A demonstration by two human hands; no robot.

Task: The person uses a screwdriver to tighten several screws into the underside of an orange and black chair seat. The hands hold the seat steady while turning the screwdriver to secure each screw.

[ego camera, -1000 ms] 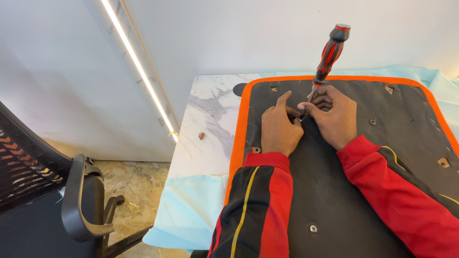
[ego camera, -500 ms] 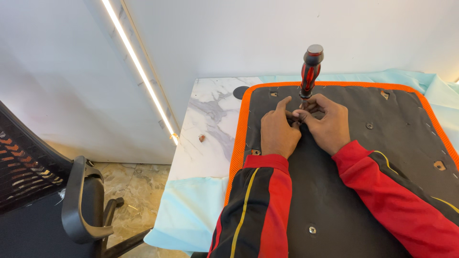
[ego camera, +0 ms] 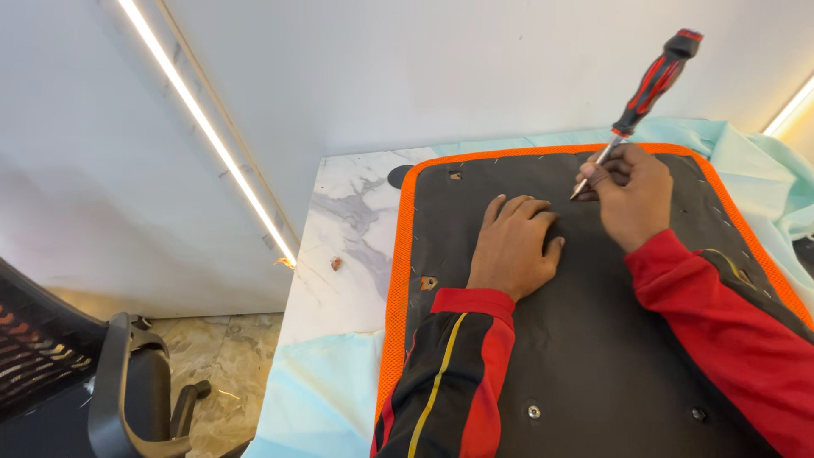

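**Head view: screwdriver lifted over an upturned seat pad**

Head camera shows the right hand [ego camera: 634, 191] with fingers curled tight round the shaft of a red-and-black screwdriver [ego camera: 649, 85], its tip just above the black underside of the seat pad [ego camera: 593, 339] — it reads as a pause between fasteners. The left hand [ego camera: 513, 246] lies flat, fingers spread and holding nothing, pressing the fabric down. Seating the tip again would call for a steady, upright tool. A screw [ego camera: 533, 411] sits near the sleeve; pale cloth [ego camera: 326, 399] and a marble table [ego camera: 356, 220] lie beneath — an office chair [ego camera: 102, 390] stands left, nothing blocking.
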